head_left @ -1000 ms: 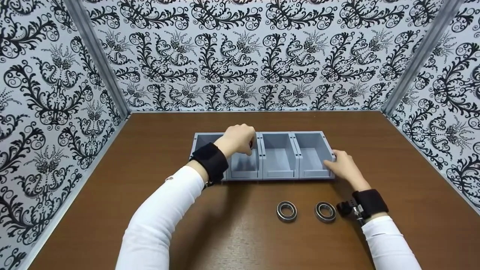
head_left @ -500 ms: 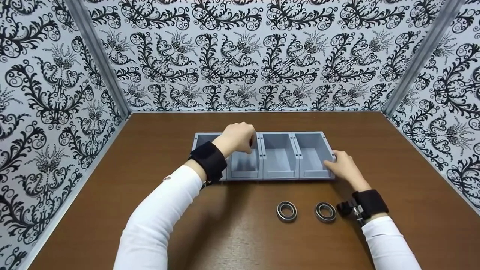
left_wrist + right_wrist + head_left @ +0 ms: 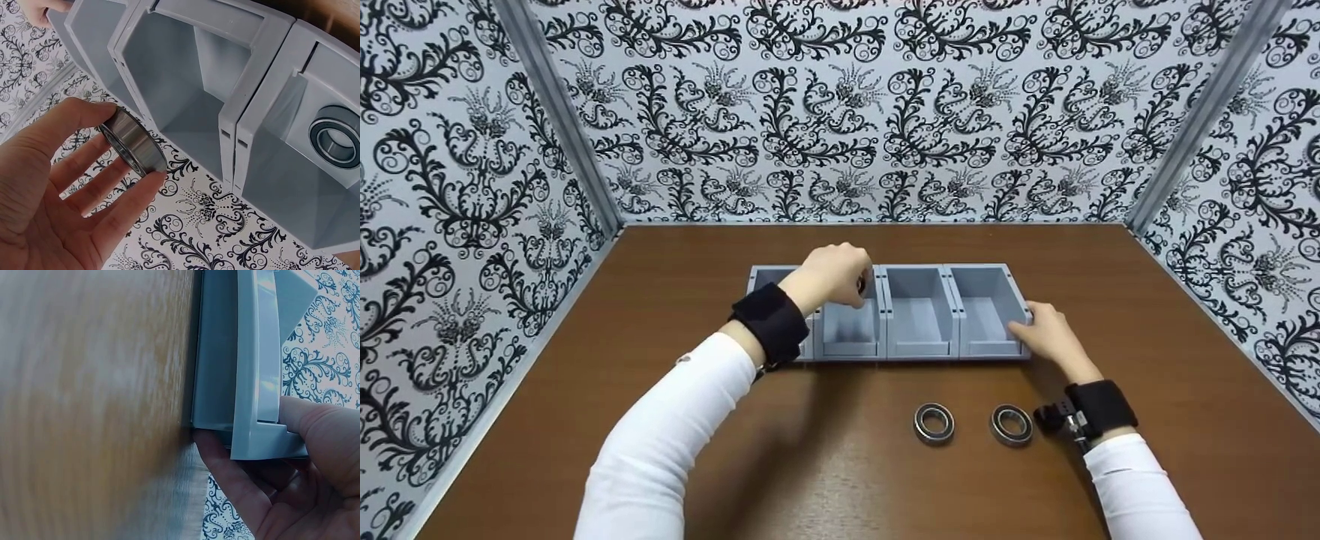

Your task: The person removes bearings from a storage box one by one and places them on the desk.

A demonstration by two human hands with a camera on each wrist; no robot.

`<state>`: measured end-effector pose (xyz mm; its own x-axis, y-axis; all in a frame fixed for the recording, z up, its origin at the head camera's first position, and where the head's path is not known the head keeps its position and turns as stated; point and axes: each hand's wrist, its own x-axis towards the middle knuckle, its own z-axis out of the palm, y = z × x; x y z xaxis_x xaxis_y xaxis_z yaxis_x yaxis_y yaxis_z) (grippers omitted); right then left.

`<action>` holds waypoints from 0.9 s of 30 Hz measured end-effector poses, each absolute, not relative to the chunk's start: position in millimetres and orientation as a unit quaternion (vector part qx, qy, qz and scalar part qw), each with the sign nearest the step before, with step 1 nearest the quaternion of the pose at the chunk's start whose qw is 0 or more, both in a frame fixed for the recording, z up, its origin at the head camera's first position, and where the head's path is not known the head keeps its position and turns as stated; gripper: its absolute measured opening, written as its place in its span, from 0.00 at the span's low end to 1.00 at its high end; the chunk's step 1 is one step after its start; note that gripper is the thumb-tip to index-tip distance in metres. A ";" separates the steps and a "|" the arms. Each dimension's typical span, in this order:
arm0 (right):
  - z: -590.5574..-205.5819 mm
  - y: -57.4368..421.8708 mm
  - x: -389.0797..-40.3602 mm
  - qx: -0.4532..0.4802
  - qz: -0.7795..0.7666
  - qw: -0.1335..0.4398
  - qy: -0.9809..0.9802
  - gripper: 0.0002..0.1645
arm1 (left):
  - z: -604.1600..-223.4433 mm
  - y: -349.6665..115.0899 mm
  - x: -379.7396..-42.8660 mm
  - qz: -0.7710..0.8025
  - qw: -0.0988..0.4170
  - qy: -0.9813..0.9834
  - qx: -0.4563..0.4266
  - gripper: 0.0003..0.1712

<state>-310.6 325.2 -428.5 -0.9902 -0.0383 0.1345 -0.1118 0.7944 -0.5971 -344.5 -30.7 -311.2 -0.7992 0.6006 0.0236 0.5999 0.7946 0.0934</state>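
My left hand (image 3: 834,276) is over the second bin from the left in a row of grey bins (image 3: 919,348). Between thumb and fingertip it pinches a steel ball bearing (image 3: 135,143), tilted and above the bin openings in the left wrist view. Another bearing (image 3: 336,138) lies inside the leftmost bin, which the left wrist and sleeve partly cover in the head view. My right hand (image 3: 1051,337) grips the outer wall of the rightmost bin (image 3: 988,346), thumb inside its front corner and fingers outside, as the right wrist view (image 3: 270,439) shows.
Two more bearings lie on the brown table in front of the bins, a left one (image 3: 934,424) and a right one (image 3: 1011,425) close to the right wrist's camera. Patterned panels (image 3: 847,112) stand behind and at both sides of the table (image 3: 675,300).
My left forearm and wrist shift slightly to the left, while the hand stays over the same bin with the bearing pinched. The right hand keeps its grip, and the bins stay in place.
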 end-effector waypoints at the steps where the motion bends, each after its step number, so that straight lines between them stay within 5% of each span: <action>1: -428.4 325.2 -310.6 0.039 0.318 0.058 -0.945 0.24 | -310.8 -31.4 -343.8 0.048 0.004 0.947 0.319 0.04; 27: -427.1 325.4 -309.1 0.045 0.325 0.059 -0.943 0.22 | -296.9 -43.3 -314.8 0.053 0.009 0.938 0.343 0.13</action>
<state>-309.1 325.4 -427.1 -0.9888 -0.0471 0.1415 -0.1243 0.7853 -0.6066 -314.8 -43.3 -296.9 -0.7647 0.6441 0.0186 0.6421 0.7593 0.1057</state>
